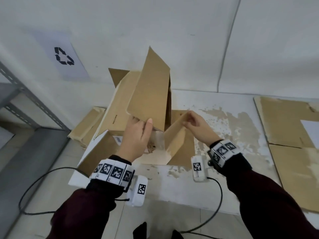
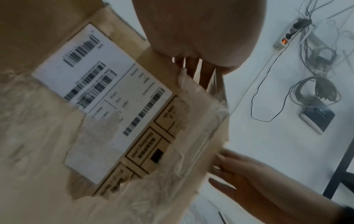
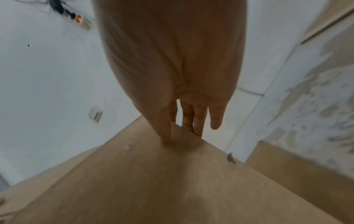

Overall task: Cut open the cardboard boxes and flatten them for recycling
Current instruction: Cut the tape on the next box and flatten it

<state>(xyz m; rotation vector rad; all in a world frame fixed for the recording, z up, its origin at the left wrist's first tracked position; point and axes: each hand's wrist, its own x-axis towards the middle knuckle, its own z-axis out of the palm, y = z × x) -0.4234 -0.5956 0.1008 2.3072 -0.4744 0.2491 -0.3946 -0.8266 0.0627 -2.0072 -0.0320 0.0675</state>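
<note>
A brown cardboard box (image 1: 119, 104) lies open and tilted on the table, its flaps spread. My left hand (image 1: 138, 133) grips the lower edge of the tall upright flap (image 1: 150, 94), thumb on the near face, fingers behind. My right hand (image 1: 195, 123) pinches the top edge of a smaller flap (image 1: 176, 135) to the right. In the left wrist view, my left hand (image 2: 195, 37) holds cardboard above a white shipping label (image 2: 99, 84) and torn tape, with my right hand (image 2: 258, 186) below. In the right wrist view, my right hand (image 3: 172, 60) has its thumb on the flap (image 3: 153, 181) and its fingers over the edge.
Flattened cardboard (image 1: 290, 135) lies at the right of the white, peeling table (image 1: 233, 128). Another flattened box (image 1: 88, 125) sits at the left. A metal shelf (image 1: 25, 100) stands left, beneath a recycling sign (image 1: 63, 56). A power strip (image 2: 287, 34) and cables lie on the floor.
</note>
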